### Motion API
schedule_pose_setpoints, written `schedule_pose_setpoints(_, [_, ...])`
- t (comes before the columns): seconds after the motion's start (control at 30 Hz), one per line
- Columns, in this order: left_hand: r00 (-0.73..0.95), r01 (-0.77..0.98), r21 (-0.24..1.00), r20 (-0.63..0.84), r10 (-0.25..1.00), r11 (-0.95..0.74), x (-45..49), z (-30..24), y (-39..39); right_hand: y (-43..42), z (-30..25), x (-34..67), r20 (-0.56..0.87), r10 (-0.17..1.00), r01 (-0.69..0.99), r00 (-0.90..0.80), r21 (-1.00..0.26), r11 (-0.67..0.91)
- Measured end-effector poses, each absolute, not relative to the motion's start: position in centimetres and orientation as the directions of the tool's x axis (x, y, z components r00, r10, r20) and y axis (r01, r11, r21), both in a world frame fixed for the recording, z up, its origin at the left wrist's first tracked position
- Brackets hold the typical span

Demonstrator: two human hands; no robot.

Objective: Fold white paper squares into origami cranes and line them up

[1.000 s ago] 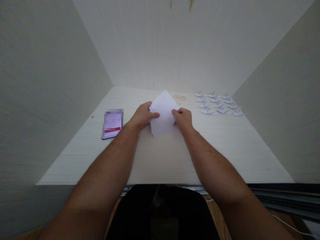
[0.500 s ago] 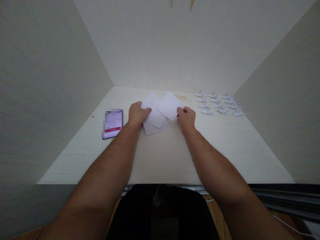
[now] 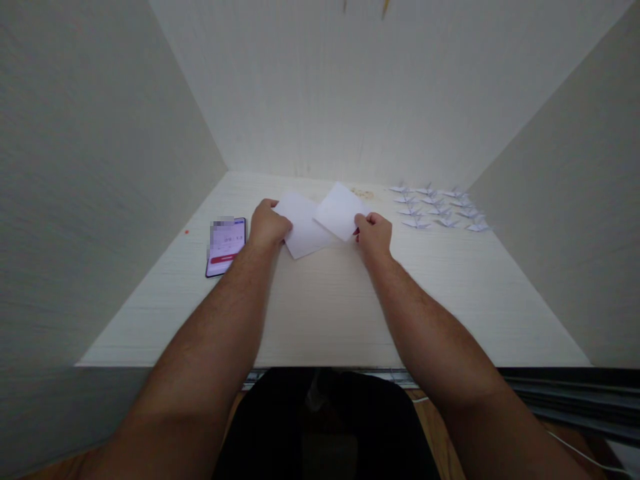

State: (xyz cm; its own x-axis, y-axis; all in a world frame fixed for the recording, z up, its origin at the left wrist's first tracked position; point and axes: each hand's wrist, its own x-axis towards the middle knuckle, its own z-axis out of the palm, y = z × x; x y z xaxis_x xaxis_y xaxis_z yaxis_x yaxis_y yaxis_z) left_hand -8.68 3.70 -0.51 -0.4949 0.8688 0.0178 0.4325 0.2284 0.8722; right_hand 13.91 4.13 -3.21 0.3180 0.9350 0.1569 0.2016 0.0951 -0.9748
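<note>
My left hand (image 3: 269, 225) is closed on the left side of white paper sheets (image 3: 306, 232), thumb on top and fingers partly hidden beneath. How many sheets lie in that layer I cannot tell. A square white paper sheet (image 3: 339, 211) overlaps their right part, turned so that a corner points away from me. My right hand (image 3: 374, 232) pinches this square sheet at its right corner between thumb and fingers.
Several folded white paper cranes (image 3: 440, 208) stand in rows at the back right of the pale table (image 3: 325, 313). A phone (image 3: 226, 248) with a lit screen lies left of my left hand. Walls (image 3: 310, 93) enclose the table's back and sides.
My left hand has shifted slightly left. The fanned sheets by it now look like one layer, turned and lying flatter. My right hand and its square sheet have hardly moved.
</note>
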Motion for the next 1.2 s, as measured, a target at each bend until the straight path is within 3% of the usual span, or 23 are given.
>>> schedule_pose_setpoints(0.13, [-0.519, 0.508, 0.830, 0.082, 0.851, 0.230, -9.0, -0.4, 3.6, 4.1, -3.1, 13.9, 0.148, 0.937, 0.194, 0.315, -0.977, 0.089])
schedule_pose_setpoints(0.47, [-0.612, 0.473, 0.861, 0.169, 0.773, 0.186, -9.4, -0.3, 3.5, 3.9, -2.8, 13.9, 0.153, 0.941, 0.199, 0.302, -0.975, 0.094])
schedule_pose_setpoints(0.73, [-0.542, 0.622, 0.783, 0.439, 0.717, -0.009, -6.8, -0.2, 2.9, 3.7, -2.6, 13.8, 0.139, 0.945, 0.174, 0.298, -0.981, 0.089])
schedule_pose_setpoints(0.83, [-0.322, 0.684, 0.699, 0.545, 0.774, -0.208, -3.5, -0.5, 1.7, 3.9, -2.6, 13.9, 0.128, 0.926, 0.158, 0.355, -0.984, 0.076])
schedule_pose_setpoints(0.9, [-0.092, 0.730, 0.575, 0.619, 0.780, -0.371, -1.6, -0.8, 1.0, 3.9, -2.5, 14.0, 0.142, 0.911, 0.176, 0.387, -0.981, 0.078])
schedule_pose_setpoints(1.0, [0.155, 0.727, 0.442, 0.639, 0.753, -0.525, -0.1, -1.2, 0.5, 3.6, -2.2, 14.2, 0.135, 0.939, 0.134, 0.315, -0.986, 0.097])
schedule_pose_setpoints(1.1, [0.082, 0.740, 0.498, 0.600, 0.796, -0.451, -0.1, -1.4, 0.7, 3.3, -1.9, 14.5, 0.055, 0.988, 0.007, 0.147, -0.998, 0.055])
schedule_pose_setpoints(1.2, [-0.123, 0.664, 0.681, 0.507, 0.853, -0.309, -0.5, -1.2, 1.1, 3.2, -1.7, 14.8, 0.003, 0.998, -0.061, 0.058, -0.998, 0.006])
